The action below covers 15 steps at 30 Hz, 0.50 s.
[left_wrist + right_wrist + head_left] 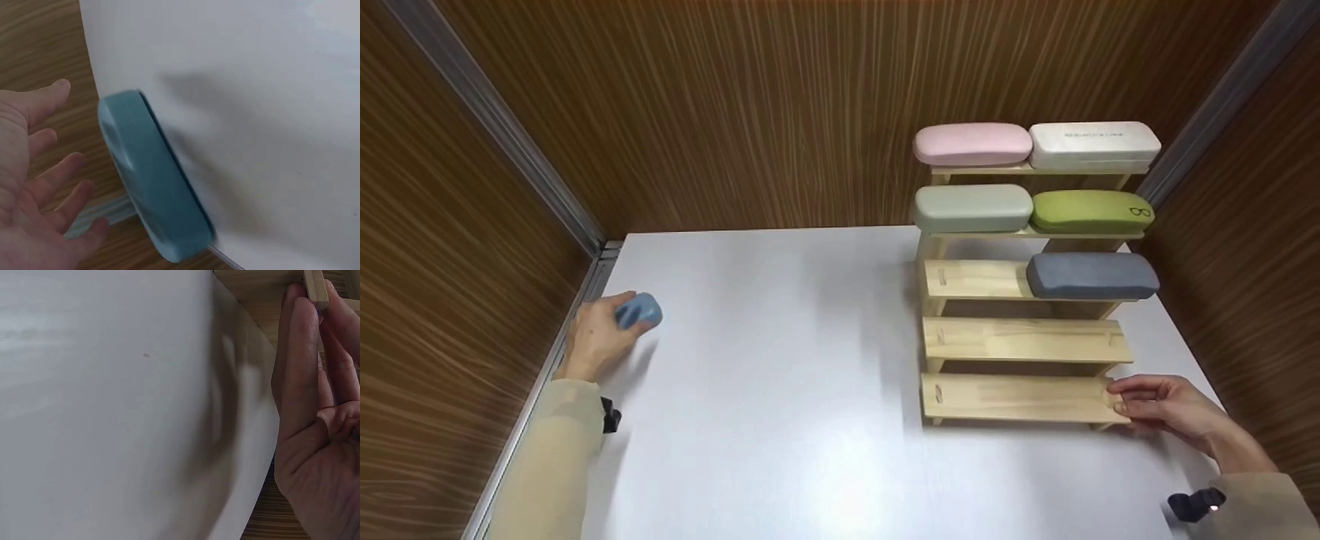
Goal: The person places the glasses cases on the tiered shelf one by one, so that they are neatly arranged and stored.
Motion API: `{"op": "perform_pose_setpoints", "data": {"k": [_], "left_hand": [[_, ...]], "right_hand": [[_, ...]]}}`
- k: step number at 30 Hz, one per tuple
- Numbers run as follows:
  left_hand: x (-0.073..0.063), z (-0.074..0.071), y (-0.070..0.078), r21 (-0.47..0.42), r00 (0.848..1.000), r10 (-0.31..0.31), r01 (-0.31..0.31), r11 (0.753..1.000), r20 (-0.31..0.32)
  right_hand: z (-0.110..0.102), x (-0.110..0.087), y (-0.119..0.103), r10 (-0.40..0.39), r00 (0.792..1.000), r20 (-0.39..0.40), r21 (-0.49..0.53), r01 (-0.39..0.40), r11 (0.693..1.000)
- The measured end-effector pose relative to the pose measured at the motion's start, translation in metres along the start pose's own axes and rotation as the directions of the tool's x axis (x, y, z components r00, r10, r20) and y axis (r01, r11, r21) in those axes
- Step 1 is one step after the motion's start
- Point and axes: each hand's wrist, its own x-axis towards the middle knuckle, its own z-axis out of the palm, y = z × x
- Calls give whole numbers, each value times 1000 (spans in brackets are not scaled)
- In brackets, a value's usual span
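Note:
A blue glasses case (638,310) lies at the left edge of the white table. In the head view my left hand (597,334) overlaps it, thumb and fingers spread to either side. The left wrist view shows this hand (42,185) with parted fingers, a gap between them and the case (154,174). My right hand (1181,414) pinches the right end of the lowest step of a wooden display rack (1020,397). In the right wrist view, fingers and thumb of that hand (315,410) lie on both sides of the board's end (316,289).
On the rack's upper steps stand a pink case (973,144), a white case (1095,145), a pale green case (973,208), a lime green case (1091,211) and a grey-blue case (1093,275). Wood-patterned walls (772,112) enclose the white table (765,375) at the back and sides.

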Motion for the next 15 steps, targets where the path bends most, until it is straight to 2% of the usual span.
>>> {"op": "perform_pose_setpoints", "data": {"k": [4, 7, 11, 15], "left_hand": [[-3, -2, -15, 14, 999, -43, 43, 999, -4], [-7, -3, -25, 14, 994, -107, 107, 994, 28], [-10, -3, -34, -13, 978, -192, 193, 981, 85], [-10, -2, -38, -19, 971, -215, 218, 976, 103]], "right_hand": [[0, 0, 0, -10, 1000, 11, 13, 10, 1000], [0, 0, -1, -9, 1000, 9, 3, 8, 1000], [0, 0, -1, -5, 1000, 3, -8, 5, 1000], [1, -1, -1, -4, 1000, 2, -1, 4, 1000]]}}
